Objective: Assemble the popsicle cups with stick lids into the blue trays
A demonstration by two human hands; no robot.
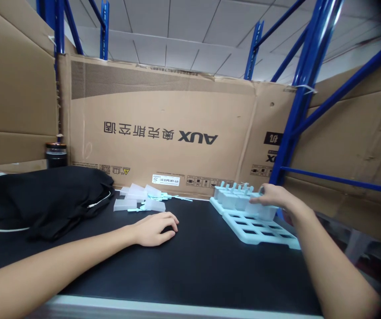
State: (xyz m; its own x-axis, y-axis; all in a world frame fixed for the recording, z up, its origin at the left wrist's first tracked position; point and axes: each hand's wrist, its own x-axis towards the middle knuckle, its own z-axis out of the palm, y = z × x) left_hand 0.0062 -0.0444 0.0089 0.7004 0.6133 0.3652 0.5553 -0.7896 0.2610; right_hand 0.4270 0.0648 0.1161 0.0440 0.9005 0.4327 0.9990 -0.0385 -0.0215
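Observation:
At the right of the table stands a light-blue popsicle mold rack (257, 229). Several translucent popsicle molds (229, 199) with blue sticks on top fill its far part, while the slots nearer me show as dark openings. My right hand (272, 195) is closed at the rack's right side, its fingers on a popsicle mold (265, 212) that they partly cover. Palm down on the black table, my left hand (157, 228) rests with fingers loosely bent and the thumb apart, holding nothing. Beyond it lie loose popsicle molds (136, 193) and blue sticks (169, 196).
A black cloth bag (44, 199) lies at the left, with a dark jar (56, 155) behind it. Cardboard panels (164, 115) wall in the back and sides. A blue metal shelf post (297, 102) rises behind my right hand. The table's pale edge (177, 305) runs along the front.

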